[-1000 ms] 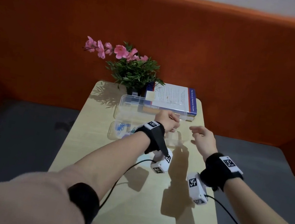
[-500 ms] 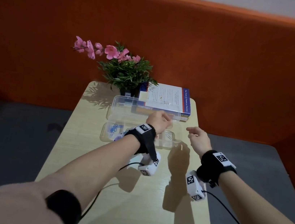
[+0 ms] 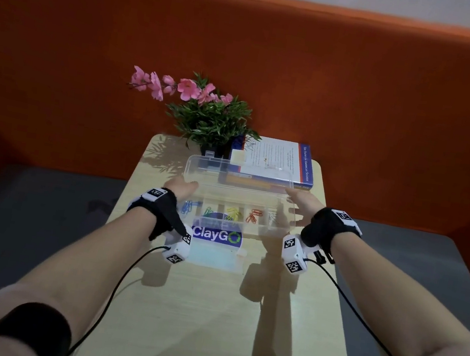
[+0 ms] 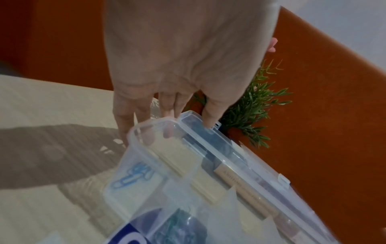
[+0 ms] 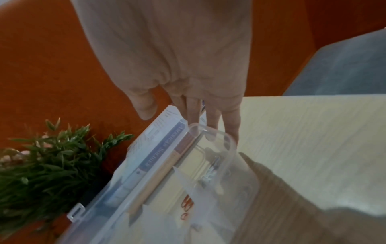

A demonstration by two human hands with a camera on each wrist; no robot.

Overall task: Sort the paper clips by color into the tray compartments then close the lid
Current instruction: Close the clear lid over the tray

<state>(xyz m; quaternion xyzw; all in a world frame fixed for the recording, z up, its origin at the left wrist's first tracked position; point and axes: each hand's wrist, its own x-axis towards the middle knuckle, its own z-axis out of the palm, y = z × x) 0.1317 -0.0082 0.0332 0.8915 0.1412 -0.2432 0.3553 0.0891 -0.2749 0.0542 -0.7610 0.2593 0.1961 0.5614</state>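
Note:
A clear compartment tray (image 3: 292, 222) sits on the table with its clear lid (image 3: 239, 178) raised. The clips lie sorted: blue clips (image 3: 189, 206), green clips (image 3: 208, 211), yellow clips (image 3: 233, 213), red clips (image 3: 254, 215) and silver clips (image 3: 273, 218). My left hand (image 3: 181, 187) holds the lid's (image 4: 158, 122) left corner, fingers (image 4: 125, 122) behind it and thumb on its rim. My right hand (image 3: 302, 202) has straight fingers (image 5: 231, 125) behind the lid's (image 5: 213, 130) right corner, the thumb clear of it. The blue clips (image 4: 131, 176) and red clips (image 5: 186, 203) also show through the plastic.
A potted plant with pink flowers (image 3: 206, 113) and a book (image 3: 272, 159) stand just behind the lid at the table's far edge. A blue "ClayGO" sticker (image 3: 216, 235) lies under and in front of the tray. The wooden table (image 3: 209, 310) is narrow, with dark floor at both sides.
My left hand left the middle of the tray and went to the lid's left corner. My right hand moved forward from beside the tray to the lid's right corner.

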